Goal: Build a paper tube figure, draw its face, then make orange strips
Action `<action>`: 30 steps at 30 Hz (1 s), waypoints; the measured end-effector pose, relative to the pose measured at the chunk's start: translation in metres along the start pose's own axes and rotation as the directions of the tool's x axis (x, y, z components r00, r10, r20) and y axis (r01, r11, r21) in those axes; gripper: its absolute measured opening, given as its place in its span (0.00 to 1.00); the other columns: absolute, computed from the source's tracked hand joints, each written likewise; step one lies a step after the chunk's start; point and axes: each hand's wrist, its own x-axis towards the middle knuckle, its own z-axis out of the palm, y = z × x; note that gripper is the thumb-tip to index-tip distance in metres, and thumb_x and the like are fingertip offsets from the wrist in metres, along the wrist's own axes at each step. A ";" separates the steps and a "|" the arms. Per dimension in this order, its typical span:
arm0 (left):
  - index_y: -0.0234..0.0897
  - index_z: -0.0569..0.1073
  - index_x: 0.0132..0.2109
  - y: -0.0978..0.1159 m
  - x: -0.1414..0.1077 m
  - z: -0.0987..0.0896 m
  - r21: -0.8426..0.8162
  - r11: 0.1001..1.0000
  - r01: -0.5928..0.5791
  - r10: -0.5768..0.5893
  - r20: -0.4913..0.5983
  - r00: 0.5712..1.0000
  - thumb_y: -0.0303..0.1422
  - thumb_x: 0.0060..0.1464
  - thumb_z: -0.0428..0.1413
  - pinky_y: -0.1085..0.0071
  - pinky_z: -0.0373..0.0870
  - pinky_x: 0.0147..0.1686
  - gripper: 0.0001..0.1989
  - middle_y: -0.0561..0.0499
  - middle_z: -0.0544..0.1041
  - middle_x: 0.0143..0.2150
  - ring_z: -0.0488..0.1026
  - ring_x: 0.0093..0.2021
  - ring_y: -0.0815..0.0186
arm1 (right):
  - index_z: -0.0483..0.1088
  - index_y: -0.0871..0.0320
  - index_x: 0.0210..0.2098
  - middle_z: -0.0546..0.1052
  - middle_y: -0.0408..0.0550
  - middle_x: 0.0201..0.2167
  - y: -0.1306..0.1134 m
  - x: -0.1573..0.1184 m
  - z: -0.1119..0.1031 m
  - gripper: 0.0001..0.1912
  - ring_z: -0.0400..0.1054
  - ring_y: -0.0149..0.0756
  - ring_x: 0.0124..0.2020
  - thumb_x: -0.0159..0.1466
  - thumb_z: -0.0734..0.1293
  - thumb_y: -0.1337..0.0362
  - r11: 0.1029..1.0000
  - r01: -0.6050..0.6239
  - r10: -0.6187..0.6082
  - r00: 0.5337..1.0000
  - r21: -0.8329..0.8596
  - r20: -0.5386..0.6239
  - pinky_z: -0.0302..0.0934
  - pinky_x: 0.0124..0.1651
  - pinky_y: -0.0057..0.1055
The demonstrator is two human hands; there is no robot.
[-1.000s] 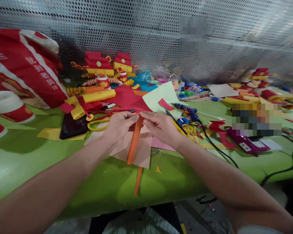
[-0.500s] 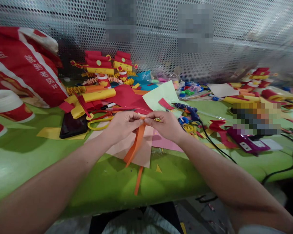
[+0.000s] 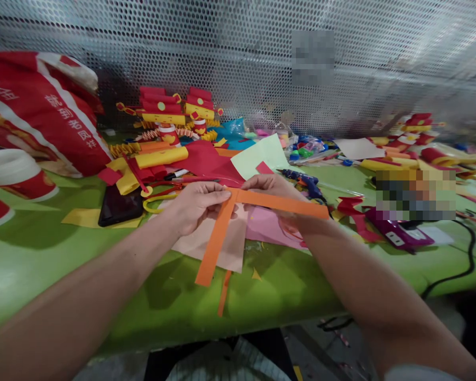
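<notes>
Two orange paper strips meet at a corner between my hands. One strip (image 3: 214, 246) slants down toward the table's front edge, and the other (image 3: 283, 202) reaches right across my right wrist. My left hand (image 3: 202, 203) pinches the corner between thumb and fingers. At the strips' top end, my right hand (image 3: 267, 185) has its fingers curled behind the right-hand strip, which hides part of them. Under my hands lie a pale pink sheet (image 3: 236, 251) and a brighter pink sheet (image 3: 267, 227). A narrow orange strip (image 3: 224, 293) lies near the front edge.
Left are a phone (image 3: 121, 205), paper cups (image 3: 27, 177) and a red bag (image 3: 59, 116). Yellow-handled scissors (image 3: 154, 205) lie beside my left hand. Right are a blue glue gun (image 3: 307, 180), a purple box (image 3: 400, 233) and a black cord (image 3: 468, 259). Paper figures (image 3: 162, 108) stand behind.
The orange strips hung down together before; now one has swung out to the right over my right wrist and they spread into an angle. My right fingers have shifted behind the strip.
</notes>
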 end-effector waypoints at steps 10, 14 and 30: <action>0.34 0.75 0.26 -0.002 -0.003 0.003 0.182 0.981 -0.061 0.068 -0.033 0.997 0.33 0.44 0.61 0.73 0.69 0.27 0.06 0.50 0.77 0.24 0.73 0.24 0.69 | 0.74 0.58 0.30 0.78 0.41 0.22 0.013 0.003 0.014 0.23 0.72 0.29 0.22 0.39 0.77 0.51 0.989 0.005 -0.019 0.996 0.145 0.092 0.69 0.30 0.28; 0.34 0.76 0.27 -0.002 -0.005 0.007 0.273 0.957 -0.097 0.107 -0.024 0.994 0.34 0.43 0.62 0.73 0.69 0.28 0.06 0.51 0.76 0.25 0.72 0.26 0.68 | 0.73 0.59 0.29 0.77 0.41 0.22 0.015 0.003 0.016 0.22 0.72 0.28 0.23 0.43 0.76 0.51 0.995 -0.016 0.006 0.995 0.103 0.097 0.69 0.31 0.27; 0.35 0.78 0.27 -0.003 -0.004 0.008 0.212 0.975 -0.071 0.081 -0.043 0.996 0.29 0.40 0.60 0.69 0.72 0.30 0.03 0.48 0.78 0.26 0.75 0.29 0.64 | 0.72 0.61 0.22 0.75 0.40 0.15 -0.001 -0.002 0.022 0.21 0.70 0.25 0.18 0.40 0.76 0.50 0.995 -0.102 0.103 0.994 -0.020 0.048 0.67 0.27 0.22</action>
